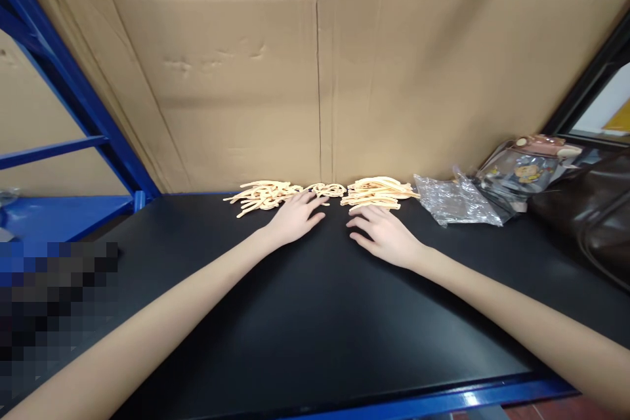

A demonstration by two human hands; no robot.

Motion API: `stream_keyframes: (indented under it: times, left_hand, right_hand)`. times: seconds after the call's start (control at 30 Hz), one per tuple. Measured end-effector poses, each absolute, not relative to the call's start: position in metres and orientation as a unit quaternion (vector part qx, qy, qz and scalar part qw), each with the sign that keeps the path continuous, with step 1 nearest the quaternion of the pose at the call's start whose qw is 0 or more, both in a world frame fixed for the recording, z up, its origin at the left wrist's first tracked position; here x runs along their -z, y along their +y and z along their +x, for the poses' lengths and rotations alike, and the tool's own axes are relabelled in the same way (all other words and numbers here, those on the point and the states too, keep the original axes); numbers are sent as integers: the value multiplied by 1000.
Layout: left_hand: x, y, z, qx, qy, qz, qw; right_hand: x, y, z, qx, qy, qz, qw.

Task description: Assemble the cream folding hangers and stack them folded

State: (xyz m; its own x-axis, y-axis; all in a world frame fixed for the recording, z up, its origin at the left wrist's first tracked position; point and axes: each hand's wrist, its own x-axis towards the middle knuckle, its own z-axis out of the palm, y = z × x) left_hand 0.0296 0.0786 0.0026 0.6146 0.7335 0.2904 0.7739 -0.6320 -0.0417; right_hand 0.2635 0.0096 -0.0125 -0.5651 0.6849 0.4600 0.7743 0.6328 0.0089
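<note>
Along the back of the black tabletop lie pale yellow cords. A loose, tangled pile of cords is at the left, a small looped cord in the middle, and a straighter bundle of cords at the right. My left hand is spread at the right edge of the left pile, its fingertips near the looped cord. My right hand lies open just in front of the right bundle, fingers apart. I see nothing held in either hand; whether the fingertips touch the cords is hard to tell.
Crumpled clear plastic bags lie right of the cords, beside a clear pouch with a cartoon print and a dark brown bag. Cardboard walls the back. A blue metal frame stands left; a blue edge runs along the front.
</note>
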Motion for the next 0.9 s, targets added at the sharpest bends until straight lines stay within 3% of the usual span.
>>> stream_keyframes:
  times: [0.43,0.9]
  left_hand:
    - [16,71,50,147,-503,-850,61]
    - [27,92,43,186,-468,-863,-41]
  right_hand:
    - [18,6,265,52,-893,-386,223]
    - [17,5,265,28,-895,-385,225]
